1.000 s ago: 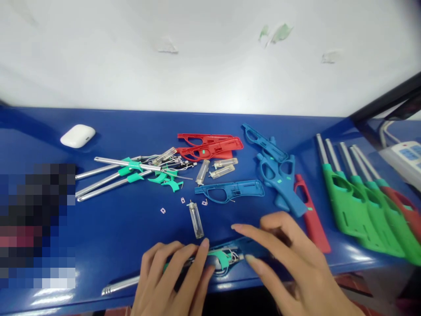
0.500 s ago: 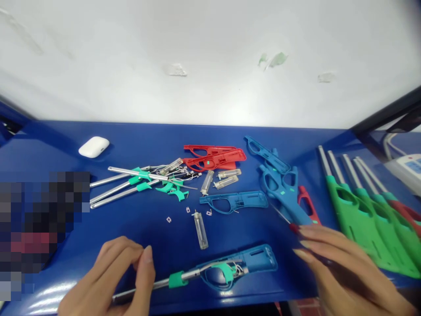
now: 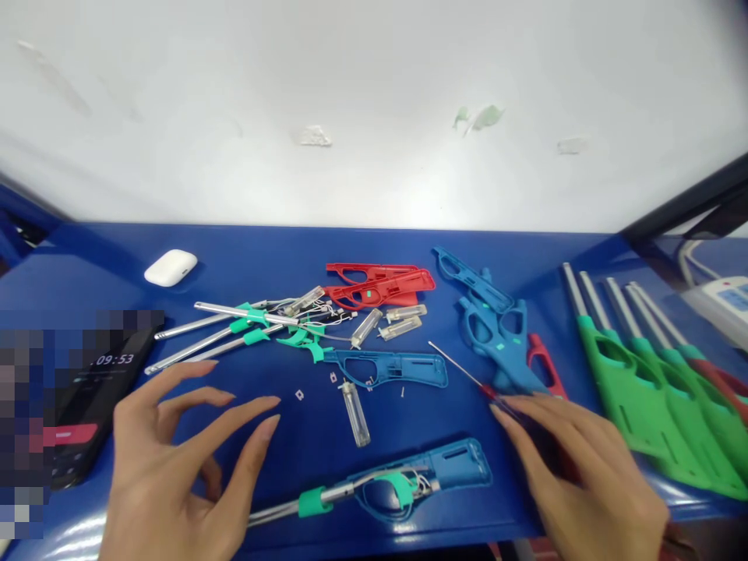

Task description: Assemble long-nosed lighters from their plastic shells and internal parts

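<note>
My right hand (image 3: 576, 460) grips a screwdriver (image 3: 461, 368) by its dark red handle, its thin metal shaft pointing up and left. My left hand (image 3: 192, 460) hovers with fingers spread, holding nothing, above the left end of a metal lighter tube. That tube, with its green collar (image 3: 312, 501), white wires and green trigger, lies in a blue lighter half-shell (image 3: 459, 463) near the table's front edge. Between the hands and the parts pile lie a clear fuel tank (image 3: 356, 413) and another blue half-shell (image 3: 414, 367). A tiny screw (image 3: 403, 392) is beside it.
Metal tubes (image 3: 204, 346) and red half-shells (image 3: 403, 282) lie farther back. Blue shells (image 3: 496, 335) are piled right of centre. Several green lighters (image 3: 631, 389) line the right side. A phone (image 3: 111, 389) and white earbud case (image 3: 171, 268) are at left.
My left hand has opened and lifted off the metal tube. My right hand has moved left with the screwdriver. The farther blue half-shell has shifted left.
</note>
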Action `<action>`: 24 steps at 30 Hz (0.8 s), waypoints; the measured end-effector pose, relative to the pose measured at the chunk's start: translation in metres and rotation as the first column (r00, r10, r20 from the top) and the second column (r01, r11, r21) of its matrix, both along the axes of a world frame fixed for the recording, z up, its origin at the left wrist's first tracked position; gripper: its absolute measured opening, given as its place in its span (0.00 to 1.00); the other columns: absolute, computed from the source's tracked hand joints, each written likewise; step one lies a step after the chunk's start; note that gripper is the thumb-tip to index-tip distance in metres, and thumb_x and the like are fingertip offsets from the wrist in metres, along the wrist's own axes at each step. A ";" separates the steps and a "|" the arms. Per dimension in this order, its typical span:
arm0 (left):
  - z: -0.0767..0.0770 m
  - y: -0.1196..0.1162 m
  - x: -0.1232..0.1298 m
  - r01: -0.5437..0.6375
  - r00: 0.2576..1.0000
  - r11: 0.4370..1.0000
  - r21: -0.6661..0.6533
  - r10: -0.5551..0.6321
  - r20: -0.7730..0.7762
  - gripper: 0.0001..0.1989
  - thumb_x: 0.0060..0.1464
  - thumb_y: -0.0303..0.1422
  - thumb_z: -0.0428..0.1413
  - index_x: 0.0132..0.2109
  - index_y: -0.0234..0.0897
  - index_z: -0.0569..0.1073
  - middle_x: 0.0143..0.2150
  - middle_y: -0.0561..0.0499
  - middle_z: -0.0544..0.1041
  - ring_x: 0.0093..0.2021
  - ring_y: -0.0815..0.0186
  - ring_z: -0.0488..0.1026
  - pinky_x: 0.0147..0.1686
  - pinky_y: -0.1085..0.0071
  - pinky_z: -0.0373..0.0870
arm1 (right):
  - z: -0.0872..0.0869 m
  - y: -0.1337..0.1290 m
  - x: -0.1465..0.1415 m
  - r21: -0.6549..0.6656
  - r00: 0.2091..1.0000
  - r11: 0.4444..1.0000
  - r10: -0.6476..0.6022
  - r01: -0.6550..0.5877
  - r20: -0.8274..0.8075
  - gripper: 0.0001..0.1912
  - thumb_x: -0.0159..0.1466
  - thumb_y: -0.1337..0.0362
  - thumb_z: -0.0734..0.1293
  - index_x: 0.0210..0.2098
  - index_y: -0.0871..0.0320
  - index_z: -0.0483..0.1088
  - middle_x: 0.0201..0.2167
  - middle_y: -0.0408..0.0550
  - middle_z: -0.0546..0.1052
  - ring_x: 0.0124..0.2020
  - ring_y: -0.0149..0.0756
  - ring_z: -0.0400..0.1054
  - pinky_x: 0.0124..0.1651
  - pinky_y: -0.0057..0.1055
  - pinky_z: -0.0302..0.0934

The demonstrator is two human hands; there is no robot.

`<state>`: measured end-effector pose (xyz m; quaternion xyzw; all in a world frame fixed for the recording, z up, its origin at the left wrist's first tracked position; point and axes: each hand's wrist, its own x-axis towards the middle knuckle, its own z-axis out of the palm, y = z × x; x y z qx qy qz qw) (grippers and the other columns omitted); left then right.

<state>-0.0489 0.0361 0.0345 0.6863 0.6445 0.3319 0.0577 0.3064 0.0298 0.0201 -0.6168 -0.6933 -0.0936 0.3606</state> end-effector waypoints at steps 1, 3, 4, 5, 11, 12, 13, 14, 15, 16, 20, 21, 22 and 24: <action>0.000 0.001 -0.001 0.005 1.000 1.000 -0.010 -0.005 0.008 0.08 0.65 0.41 0.60 0.49 0.53 0.81 0.70 0.52 0.59 0.52 0.60 0.75 0.24 0.75 0.75 | -0.001 0.000 0.000 -0.004 0.999 1.000 -0.027 0.027 0.029 0.06 0.70 0.63 0.72 0.46 0.55 0.80 0.44 0.50 0.80 0.44 0.41 0.74 0.56 0.43 0.66; 0.004 0.003 -0.002 0.010 1.000 0.998 -0.060 -0.009 0.014 0.08 0.64 0.44 0.60 0.47 0.55 0.82 0.69 0.54 0.61 0.49 0.63 0.75 0.20 0.79 0.73 | -0.001 -0.001 0.001 -0.017 0.996 0.997 -0.078 0.079 0.053 0.09 0.71 0.59 0.71 0.46 0.56 0.80 0.45 0.54 0.76 0.47 0.47 0.72 0.55 0.47 0.64; 0.006 0.005 -0.001 0.006 1.000 0.996 -0.085 -0.006 0.005 0.09 0.65 0.44 0.59 0.47 0.54 0.82 0.68 0.54 0.63 0.47 0.64 0.76 0.19 0.79 0.73 | 0.000 -0.001 0.000 -0.022 0.995 0.995 -0.092 0.093 0.046 0.11 0.70 0.57 0.71 0.46 0.57 0.79 0.45 0.55 0.74 0.49 0.50 0.71 0.55 0.50 0.63; 0.008 0.008 0.000 -0.003 1.000 0.995 -0.096 0.001 -0.013 0.10 0.66 0.45 0.58 0.47 0.54 0.82 0.66 0.53 0.65 0.44 0.66 0.77 0.20 0.79 0.73 | 0.001 -0.001 -0.001 -0.024 0.996 0.996 -0.089 0.089 0.027 0.11 0.70 0.57 0.71 0.46 0.57 0.79 0.44 0.55 0.72 0.51 0.53 0.70 0.55 0.52 0.63; 0.013 0.032 0.013 0.068 0.966 0.996 -0.059 -0.080 -0.245 0.15 0.72 0.43 0.50 0.55 0.49 0.78 0.51 0.53 0.77 0.18 0.78 0.65 0.24 0.71 0.70 | 0.012 0.008 -0.014 0.027 0.987 0.994 0.110 -0.108 -0.116 0.08 0.67 0.69 0.72 0.46 0.56 0.73 0.39 0.49 0.69 0.54 0.52 0.68 0.59 0.57 0.63; 0.011 0.037 0.014 0.093 0.957 0.993 -0.072 -0.109 -0.268 0.15 0.73 0.42 0.49 0.57 0.48 0.77 0.51 0.53 0.78 0.20 0.75 0.69 0.24 0.70 0.70 | 0.014 0.011 -0.017 0.030 0.983 0.990 0.139 -0.136 -0.117 0.10 0.67 0.70 0.72 0.47 0.56 0.73 0.39 0.49 0.68 0.54 0.51 0.68 0.59 0.57 0.64; 0.010 0.041 0.014 0.113 0.948 0.990 -0.089 -0.134 -0.287 0.16 0.73 0.42 0.48 0.59 0.48 0.76 0.50 0.53 0.79 0.24 0.72 0.73 0.25 0.70 0.70 | 0.016 0.014 -0.021 0.023 0.981 0.987 0.159 -0.158 -0.110 0.10 0.67 0.71 0.72 0.47 0.56 0.74 0.39 0.48 0.68 0.55 0.51 0.68 0.60 0.57 0.64; 0.008 0.046 0.015 0.128 0.940 0.986 -0.103 -0.154 -0.305 0.17 0.73 0.41 0.48 0.61 0.49 0.74 0.50 0.53 0.79 0.27 0.70 0.76 0.25 0.70 0.69 | 0.017 0.017 -0.024 0.006 0.980 0.984 0.175 -0.176 -0.095 0.10 0.67 0.71 0.71 0.48 0.55 0.74 0.40 0.49 0.68 0.56 0.52 0.67 0.60 0.57 0.64; 0.006 0.051 0.014 0.142 0.931 0.983 -0.118 -0.173 -0.320 0.17 0.74 0.40 0.47 0.63 0.49 0.73 0.49 0.53 0.80 0.29 0.68 0.78 0.25 0.70 0.69 | 0.019 0.020 -0.027 -0.012 0.979 0.981 0.190 -0.191 -0.072 0.09 0.68 0.70 0.71 0.47 0.55 0.74 0.41 0.49 0.68 0.58 0.53 0.66 0.60 0.57 0.63; 0.004 0.055 0.014 0.153 0.923 0.980 -0.131 -0.189 -0.334 0.18 0.74 0.40 0.48 0.64 0.49 0.72 0.48 0.53 0.80 0.31 0.66 0.79 0.25 0.70 0.68 | 0.021 0.023 -0.030 -0.032 0.978 0.978 0.204 -0.205 -0.045 0.09 0.68 0.70 0.70 0.47 0.54 0.74 0.43 0.50 0.68 0.60 0.54 0.65 0.61 0.57 0.63; 0.001 0.067 0.011 0.179 0.893 0.969 -0.173 -0.233 -0.385 0.15 0.73 0.39 0.48 0.59 0.47 0.75 0.47 0.52 0.80 0.36 0.61 0.81 0.26 0.69 0.68 | 0.030 0.036 -0.036 -0.086 0.954 0.953 0.295 -0.291 0.048 0.11 0.70 0.72 0.68 0.50 0.54 0.74 0.49 0.52 0.72 0.61 0.51 0.65 0.62 0.55 0.62; 0.000 0.068 0.010 0.184 0.888 0.967 -0.176 -0.240 -0.392 0.15 0.74 0.39 0.47 0.57 0.46 0.76 0.48 0.52 0.80 0.37 0.61 0.81 0.26 0.69 0.68 | 0.032 0.040 -0.037 -0.115 0.945 0.944 0.318 -0.308 0.073 0.12 0.71 0.72 0.67 0.51 0.54 0.74 0.49 0.52 0.73 0.61 0.51 0.65 0.63 0.54 0.62; 0.000 0.069 0.009 0.187 0.886 0.967 -0.174 -0.243 -0.395 0.15 0.74 0.39 0.47 0.54 0.46 0.76 0.47 0.51 0.80 0.37 0.61 0.82 0.26 0.69 0.68 | 0.034 0.044 -0.036 -0.156 0.935 0.934 0.338 -0.320 0.106 0.13 0.72 0.72 0.67 0.53 0.53 0.74 0.50 0.52 0.73 0.62 0.50 0.64 0.63 0.54 0.62; -0.001 0.068 0.008 0.188 0.884 0.969 -0.161 -0.238 -0.402 0.16 0.74 0.40 0.45 0.49 0.45 0.77 0.46 0.52 0.80 0.36 0.61 0.82 0.24 0.69 0.68 | 0.038 0.056 -0.035 -0.255 0.904 0.911 0.378 -0.325 0.201 0.17 0.72 0.72 0.66 0.58 0.53 0.72 0.52 0.52 0.74 0.64 0.51 0.62 0.64 0.54 0.62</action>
